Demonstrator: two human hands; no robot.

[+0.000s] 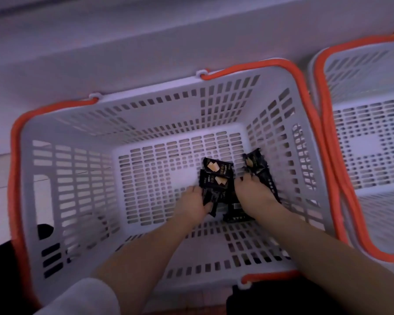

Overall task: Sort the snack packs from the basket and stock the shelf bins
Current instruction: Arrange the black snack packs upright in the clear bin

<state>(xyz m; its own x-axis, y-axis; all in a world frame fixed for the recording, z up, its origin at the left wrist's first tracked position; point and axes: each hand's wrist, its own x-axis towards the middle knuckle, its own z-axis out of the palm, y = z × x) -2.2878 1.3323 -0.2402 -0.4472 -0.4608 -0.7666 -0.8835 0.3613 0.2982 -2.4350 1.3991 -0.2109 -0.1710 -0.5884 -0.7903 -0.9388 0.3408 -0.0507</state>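
Reached both arms deep into basket [62, 169]; left hand [195, 204] pinching black snack packs [215, 178] piled on floor near right wall, right hand [251, 193] curled over more packs, apparently gathering last few for sorting.

Shop: two white slotted shopping baskets [146, 114] [369, 137], orange handles [259, 65], beside pale shelf base [100, 42].

Head view, looking steeply down, close above basket [82, 123] interior
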